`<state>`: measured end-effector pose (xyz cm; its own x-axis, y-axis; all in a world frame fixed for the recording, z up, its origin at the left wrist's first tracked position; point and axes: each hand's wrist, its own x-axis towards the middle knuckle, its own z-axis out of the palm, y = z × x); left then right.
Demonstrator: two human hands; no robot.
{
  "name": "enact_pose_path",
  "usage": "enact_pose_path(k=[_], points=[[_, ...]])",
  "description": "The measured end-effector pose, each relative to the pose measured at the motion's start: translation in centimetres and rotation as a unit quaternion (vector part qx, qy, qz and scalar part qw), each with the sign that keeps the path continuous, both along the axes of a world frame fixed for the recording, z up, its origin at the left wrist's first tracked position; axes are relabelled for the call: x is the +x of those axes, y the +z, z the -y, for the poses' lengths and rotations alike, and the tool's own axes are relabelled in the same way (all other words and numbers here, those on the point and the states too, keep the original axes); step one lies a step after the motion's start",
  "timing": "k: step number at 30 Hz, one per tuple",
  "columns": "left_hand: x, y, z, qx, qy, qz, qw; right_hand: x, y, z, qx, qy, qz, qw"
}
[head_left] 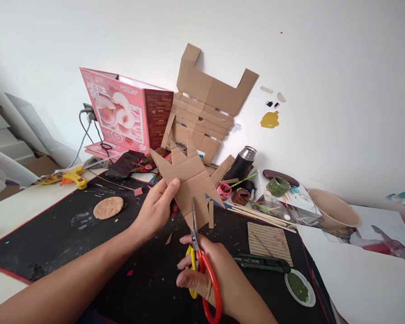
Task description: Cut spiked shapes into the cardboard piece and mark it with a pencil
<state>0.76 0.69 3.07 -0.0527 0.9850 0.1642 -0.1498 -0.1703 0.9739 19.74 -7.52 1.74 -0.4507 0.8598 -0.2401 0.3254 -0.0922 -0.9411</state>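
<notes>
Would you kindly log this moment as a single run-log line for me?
left hand: gripping spiky cardboard piece | right hand: holding scissors | blades: at cardboard piece's lower part | below: black mat

You are facing a white wall [340,54], which is stretching behind the pale tabletop [10,217]. Soft, rather even light is falling on it. Right of the middle, a yellow patch [270,120] is showing on the wall, and small black and pale patches are appearing just above. At your left, a greyish panel [37,122] is leaning near pale stacked boxes or drawers [2,137]; which, you are not seeing clearly.
</notes>
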Motion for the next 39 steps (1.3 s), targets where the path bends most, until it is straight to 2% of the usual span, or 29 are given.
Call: enact_pose_path(k=[5, 11, 15, 30, 33, 39], points=[[0.0, 0.1, 0.1, 0.006, -0.012, -0.013, 1.000, -0.4, -0.2, 0.0, -0.001, -0.018, 0.035, 0.999], [0.1, 0.2, 0.3, 0.027, 0.000, -0.002, 1.000, -0.4, 0.2, 0.1, 0.045, -0.016, 0.076, 0.996], [0.2, 0.2, 0.3, 0.033, 0.011, 0.007, 0.999, -0.1, -0.1, 0.0, 0.071, -0.011, 0.064, 0.995], [0.3, 0.1, 0.1, 0.036, 0.015, 0.031, 0.999, 0.7, 1.1, -0.2, -0.042, 0.064, -0.039, 0.996], [0.2, 0.1, 0.0, 0.036, 0.013, 0.031, 0.999, 0.7, 1.4, -0.1, -0.037, 0.073, -0.050, 0.995], [0.2, 0.3, 0.1, 0.036, 0.011, 0.011, 0.999, -0.1, 0.5, 0.1, -0.005, 0.017, 0.015, 1.000]])
